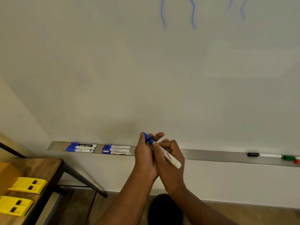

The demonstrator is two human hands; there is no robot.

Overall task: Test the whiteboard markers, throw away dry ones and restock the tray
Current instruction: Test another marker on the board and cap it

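A white marker (170,157) with a blue tip end is gripped in my right hand (170,163), in front of the whiteboard's metal tray (211,154). My left hand (145,158) pinches its blue cap (146,137) right at the marker's tip. Two groups of three blue-capped markers lie at the tray's left, one group (81,147) further left than the other group (116,150). A black-capped marker (263,155), a green one (289,158) and a red one (297,161) lie at the tray's right. Blue wavy test lines (193,13) mark the whiteboard.
A wooden table (42,168) with black metal legs stands at the lower left, carrying two yellow plastic holders (27,185). A round black bin (164,210) sits on the floor below my arms, against the wall.
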